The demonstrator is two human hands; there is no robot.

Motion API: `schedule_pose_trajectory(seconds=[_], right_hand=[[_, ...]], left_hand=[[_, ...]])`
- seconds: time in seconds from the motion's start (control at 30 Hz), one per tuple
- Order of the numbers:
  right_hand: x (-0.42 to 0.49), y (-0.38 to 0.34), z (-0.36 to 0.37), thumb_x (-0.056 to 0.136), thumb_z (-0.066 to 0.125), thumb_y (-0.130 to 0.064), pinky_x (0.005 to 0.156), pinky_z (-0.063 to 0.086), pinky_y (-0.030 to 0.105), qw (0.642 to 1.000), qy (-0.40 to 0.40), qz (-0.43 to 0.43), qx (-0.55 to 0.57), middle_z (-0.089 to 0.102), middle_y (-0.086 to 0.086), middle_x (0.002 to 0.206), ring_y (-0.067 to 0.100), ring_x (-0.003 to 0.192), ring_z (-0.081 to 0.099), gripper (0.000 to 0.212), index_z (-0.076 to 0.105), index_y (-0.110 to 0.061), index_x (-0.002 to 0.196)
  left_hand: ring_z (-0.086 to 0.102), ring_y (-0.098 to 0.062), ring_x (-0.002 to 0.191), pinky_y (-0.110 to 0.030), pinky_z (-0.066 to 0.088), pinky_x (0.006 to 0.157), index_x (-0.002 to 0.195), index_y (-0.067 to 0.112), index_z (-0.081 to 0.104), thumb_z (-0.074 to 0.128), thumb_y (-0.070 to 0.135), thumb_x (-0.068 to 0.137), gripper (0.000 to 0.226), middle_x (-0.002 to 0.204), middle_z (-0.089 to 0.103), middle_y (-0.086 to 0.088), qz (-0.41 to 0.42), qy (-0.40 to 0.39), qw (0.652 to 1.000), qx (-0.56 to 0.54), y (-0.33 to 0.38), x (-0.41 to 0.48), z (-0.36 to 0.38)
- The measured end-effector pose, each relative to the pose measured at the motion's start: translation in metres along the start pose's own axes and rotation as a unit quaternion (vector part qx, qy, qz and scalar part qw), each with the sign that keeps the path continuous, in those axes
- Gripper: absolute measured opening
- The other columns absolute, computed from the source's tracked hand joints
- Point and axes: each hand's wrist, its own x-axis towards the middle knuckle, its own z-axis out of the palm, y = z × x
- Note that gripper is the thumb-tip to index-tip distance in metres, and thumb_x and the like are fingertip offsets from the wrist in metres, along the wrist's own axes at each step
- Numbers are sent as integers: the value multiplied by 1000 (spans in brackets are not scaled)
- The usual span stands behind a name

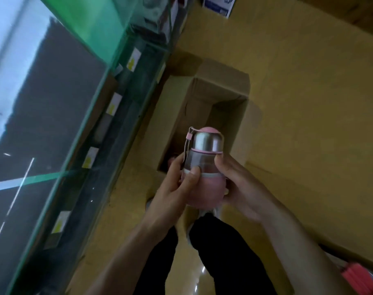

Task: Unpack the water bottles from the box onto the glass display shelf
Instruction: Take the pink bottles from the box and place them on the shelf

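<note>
A pink water bottle (203,167) with a steel cap and a thin pink strap is held upright between both hands, above the near end of the open cardboard box (221,90) on the floor. My left hand (172,190) grips its left side, thumb across the clear middle band. My right hand (243,188) wraps round its right side and pink base. The glass display shelf (60,116) runs along the left, green-edged, its top pane reflecting light. The box's inside is dark; a small pinkish shape shows at its near left corner.
Yellow price tags (112,104) line the front of the lower glass shelves. The yellow floor (309,124) spreads to the right. A white and blue carton (218,5) sits at the top. Red items (358,277) lie at the lower right. My dark trouser legs stand below the bottle.
</note>
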Motion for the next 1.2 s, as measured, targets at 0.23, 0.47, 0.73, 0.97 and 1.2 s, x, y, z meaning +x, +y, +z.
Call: schedule_pose_trajectory(seconds=[0.23, 0.47, 0.73, 0.97, 1.2], right_hand=[[-102, -71, 44, 106, 41, -47, 98, 50, 64, 999, 0, -41, 4, 70, 3, 133, 32, 125, 65, 38, 58, -38, 139], [-187, -138, 83, 104, 45, -49, 81, 58, 44, 997, -2, -76, -6, 69, 0, 134, 26, 126, 64, 40, 59, -37, 139], [-263, -186, 117, 99, 52, -49, 91, 60, 56, 991, 6, -134, -22, 72, -4, 130, 21, 122, 67, 38, 61, -40, 134], [-307, -221, 151, 94, 56, -55, 89, 61, 45, 975, 14, -210, -72, 72, -7, 128, 20, 118, 68, 45, 59, -39, 136], [-344, -256, 189, 94, 58, -51, 97, 55, 60, 953, 1, -288, -93, 69, -2, 132, 25, 120, 68, 47, 58, -34, 138]], left_hand=[[70, -11, 109, -31, 61, 85, 144, 32, 44, 57, 41, 95, 51, 117, 70, 12, 31, -36, 998, 34, 101, -93, 17], [71, -13, 108, -34, 61, 85, 145, 28, 45, 61, 47, 87, 63, 122, 69, 2, 74, -27, 995, 66, 182, -170, 39], [69, -12, 109, -32, 61, 81, 143, 35, 47, 66, 54, 90, 60, 126, 67, 4, 141, -34, 986, 81, 236, -237, 55], [69, -12, 108, -37, 60, 84, 135, 34, 54, 67, 42, 89, 49, 124, 70, 5, 217, -25, 972, 82, 279, -278, 53], [68, -8, 112, -44, 58, 93, 134, 31, 54, 68, 32, 94, 42, 124, 70, 11, 326, -28, 938, 110, 328, -331, 44]])
